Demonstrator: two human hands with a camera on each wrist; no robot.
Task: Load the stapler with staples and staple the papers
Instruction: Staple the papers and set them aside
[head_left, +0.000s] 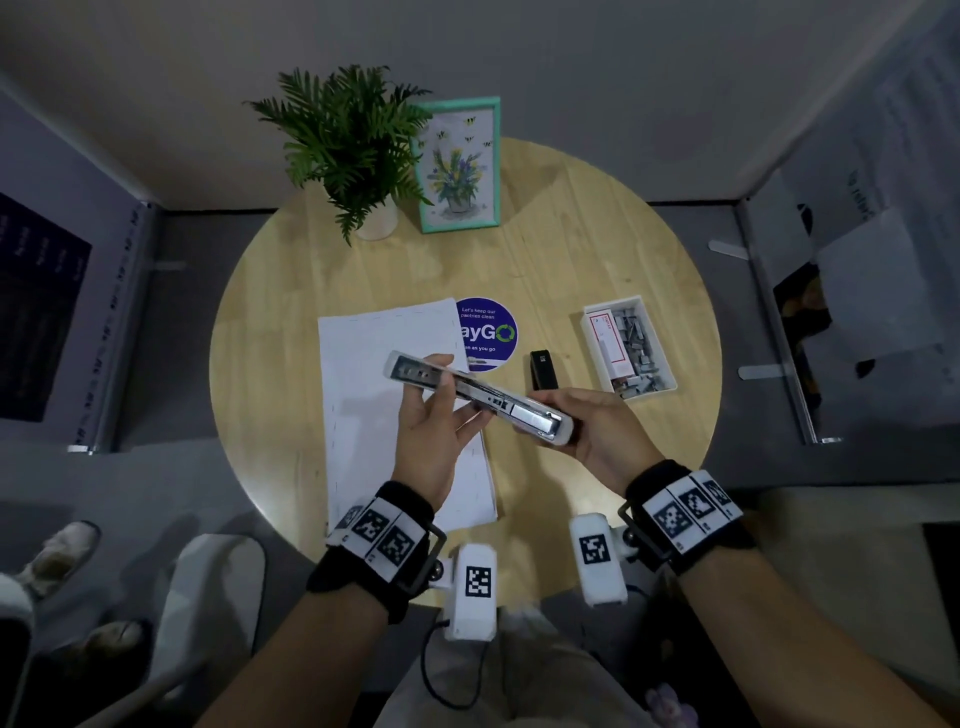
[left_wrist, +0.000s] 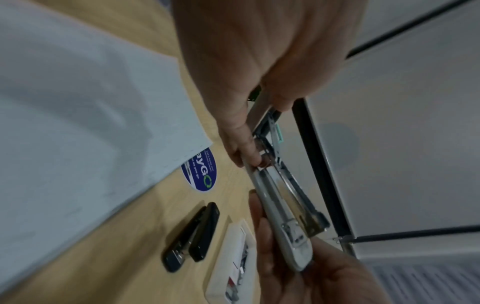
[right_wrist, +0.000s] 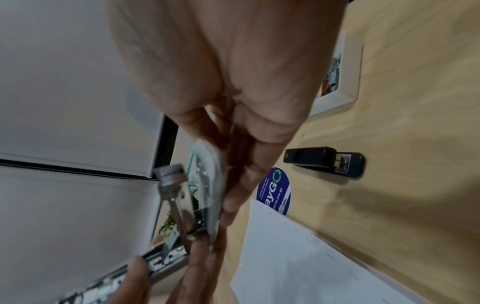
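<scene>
A long white and metal stapler (head_left: 478, 399) is held above the table, swung open so its metal staple channel faces up. My left hand (head_left: 441, 415) grips its middle, thumb on top and fingers beneath. My right hand (head_left: 582, 428) grips the white end nearest me. In the left wrist view the stapler (left_wrist: 280, 205) runs between my left hand (left_wrist: 246, 72) and my right hand (left_wrist: 324, 277). The right wrist view shows my right hand (right_wrist: 233, 82) curled round the stapler (right_wrist: 207, 185). White papers (head_left: 384, 353) lie flat under my left hand. A white tray (head_left: 613, 304) with loose staples (head_left: 636, 338) sits to the right.
A small black stapler (head_left: 543, 370) lies on the round wooden table (head_left: 597, 249) between the papers and the tray. A blue round sticker (head_left: 491, 332) lies beside the papers. A potted plant (head_left: 348, 145) and a framed picture (head_left: 460, 166) stand at the far edge.
</scene>
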